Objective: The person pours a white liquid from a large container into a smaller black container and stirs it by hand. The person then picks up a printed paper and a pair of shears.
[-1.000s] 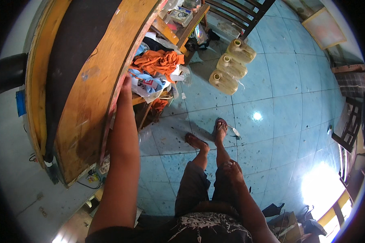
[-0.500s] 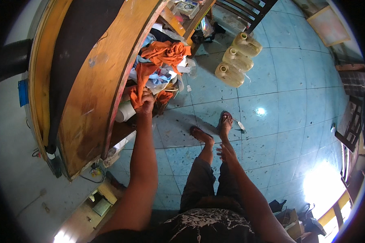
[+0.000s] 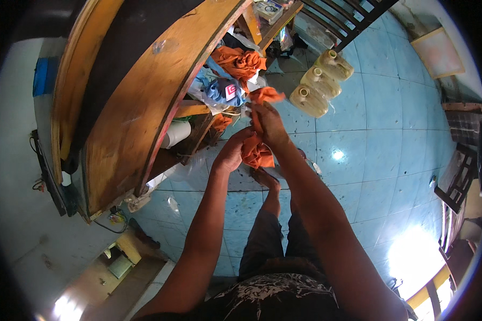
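Observation:
I hold an orange cloth [image 3: 260, 155] out in front of my legs, beside a wooden bench. My left hand [image 3: 233, 150] is closed on its lower bunched part. My right hand [image 3: 268, 120] grips it higher up, with an end flopping above the fingers. Just behind them is a pile of mixed rags on a shelf, with orange fabric [image 3: 235, 61] on top and blue fabric [image 3: 217, 91] below it. A white cylinder [image 3: 177, 134] lies on a lower shelf.
The long plywood bench [image 3: 128, 123] with a black sheet runs along my left. Three yellowish plastic jugs [image 3: 310, 99] stand on the blue tiled floor [image 3: 391, 150]. A dark slatted wooden piece [image 3: 353, 27] is at the top, and a framed board [image 3: 436, 51] leans at the right wall.
My left hand has drawn the orange cloth out of the pile toward me. My right hand has risen from beside my leg and taken hold of it too.

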Action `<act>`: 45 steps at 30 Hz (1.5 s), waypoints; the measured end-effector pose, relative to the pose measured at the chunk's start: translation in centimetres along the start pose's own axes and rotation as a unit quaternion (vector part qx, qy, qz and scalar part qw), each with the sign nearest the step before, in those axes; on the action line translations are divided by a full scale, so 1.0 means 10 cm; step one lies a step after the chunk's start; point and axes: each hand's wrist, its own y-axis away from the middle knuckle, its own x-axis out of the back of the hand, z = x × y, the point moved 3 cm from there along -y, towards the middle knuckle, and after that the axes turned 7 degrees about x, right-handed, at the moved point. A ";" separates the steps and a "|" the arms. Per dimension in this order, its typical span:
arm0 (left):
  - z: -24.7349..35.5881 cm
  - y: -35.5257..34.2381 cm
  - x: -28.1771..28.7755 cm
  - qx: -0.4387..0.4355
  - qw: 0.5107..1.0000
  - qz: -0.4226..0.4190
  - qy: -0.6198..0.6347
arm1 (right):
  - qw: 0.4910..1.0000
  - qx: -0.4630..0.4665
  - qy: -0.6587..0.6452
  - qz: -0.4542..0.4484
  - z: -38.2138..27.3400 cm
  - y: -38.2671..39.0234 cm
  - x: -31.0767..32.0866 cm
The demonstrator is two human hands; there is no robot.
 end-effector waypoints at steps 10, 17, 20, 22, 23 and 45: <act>-0.97 0.13 -0.37 -0.001 0.972 -0.037 0.231 | 0.948 -0.293 0.122 0.018 -1.16 1.01 0.87; -1.61 0.28 -0.74 0.184 0.970 0.022 0.160 | 0.859 -0.069 0.385 -0.331 -2.04 1.69 0.75; -1.28 0.70 -1.13 0.137 0.979 -0.078 0.131 | 0.854 -0.027 0.343 -0.389 -2.34 1.66 0.83; -1.07 1.01 -1.28 0.105 0.982 -0.082 0.132 | 0.884 -0.025 0.286 -0.368 -2.68 1.58 0.90; -0.87 1.20 -1.37 0.090 0.983 -0.072 0.146 | 0.907 -0.027 0.255 -0.334 -2.92 1.45 0.94; -1.45 3.41 -2.23 -0.578 0.765 0.283 0.006 | 0.832 -0.364 -0.410 -0.082 -4.14 2.68 0.45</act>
